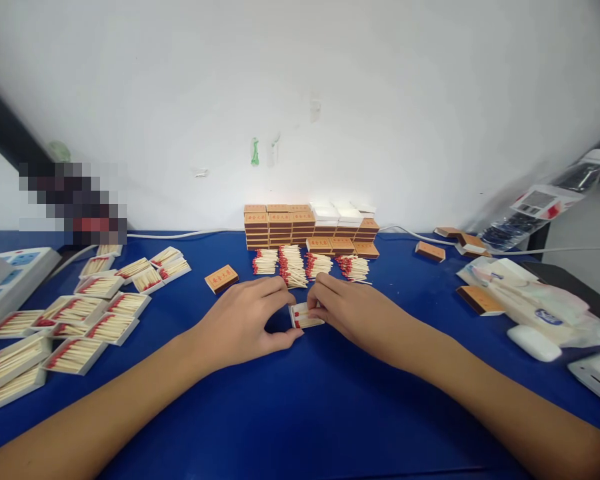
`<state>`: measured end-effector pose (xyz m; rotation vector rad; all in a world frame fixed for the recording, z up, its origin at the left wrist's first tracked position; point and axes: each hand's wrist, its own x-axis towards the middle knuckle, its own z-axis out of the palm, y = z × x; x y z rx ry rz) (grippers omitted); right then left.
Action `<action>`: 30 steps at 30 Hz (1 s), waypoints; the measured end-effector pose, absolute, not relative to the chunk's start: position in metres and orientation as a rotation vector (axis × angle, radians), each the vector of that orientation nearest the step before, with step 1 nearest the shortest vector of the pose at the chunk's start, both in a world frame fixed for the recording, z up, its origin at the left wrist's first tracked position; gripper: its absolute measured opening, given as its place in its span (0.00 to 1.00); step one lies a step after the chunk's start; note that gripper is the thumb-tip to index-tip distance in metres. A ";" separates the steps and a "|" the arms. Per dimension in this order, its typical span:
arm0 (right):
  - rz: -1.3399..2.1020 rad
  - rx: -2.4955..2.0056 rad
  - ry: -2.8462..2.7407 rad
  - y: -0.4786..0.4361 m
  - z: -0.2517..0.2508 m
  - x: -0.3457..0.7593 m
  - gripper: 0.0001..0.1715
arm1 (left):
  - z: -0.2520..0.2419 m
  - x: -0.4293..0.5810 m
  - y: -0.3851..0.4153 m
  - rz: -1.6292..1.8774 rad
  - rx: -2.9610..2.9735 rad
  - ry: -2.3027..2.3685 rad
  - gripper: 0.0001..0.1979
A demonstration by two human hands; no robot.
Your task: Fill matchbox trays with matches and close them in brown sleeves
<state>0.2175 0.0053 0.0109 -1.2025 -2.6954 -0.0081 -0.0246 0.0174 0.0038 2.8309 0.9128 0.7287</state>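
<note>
A small white matchbox tray [307, 323] lies on the blue table with a few red-headed matches in it. My left hand [247, 313] holds its left end, the thumb at the near corner and the fingers at the far one. Over the tray, my right hand [350, 310] has its fingers pinched together on matches; the fingertips partly cover them. Just behind are several loose match piles [293, 267], heads mostly to the left. Beyond my left hand rests a closed orange matchbox [221, 279].
Stacked matchboxes [280, 223] stand against the wall, with white empty trays [343, 213] on top. Match-filled trays [95, 307] cover the left side, near a power strip [20, 273]. To the right are a tissue pack [535, 300], a white case [534, 342] and a bottle [545, 200].
</note>
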 end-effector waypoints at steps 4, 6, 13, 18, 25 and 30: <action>0.110 -1.152 -2.667 0.010 0.015 0.226 0.05 | 0.003 -0.025 0.018 0.693 2.814 0.943 0.11; 0.130 -1.160 -2.578 0.018 0.015 0.234 0.07 | 0.004 -0.026 0.019 0.675 2.799 0.947 0.11; 0.138 -1.287 -2.473 0.048 0.000 0.253 0.07 | 0.005 -0.026 0.017 0.612 2.775 0.915 0.11; 0.143 -1.321 -2.479 0.048 -0.006 0.249 0.11 | 0.005 -0.027 0.018 0.605 2.791 0.920 0.11; 0.186 -1.297 -2.470 0.048 -0.005 0.250 0.12 | 0.007 -0.026 0.018 0.601 2.807 0.926 0.11; 0.229 -1.295 -2.452 0.050 -0.005 0.250 0.08 | 0.006 -0.027 0.018 0.610 2.804 0.917 0.11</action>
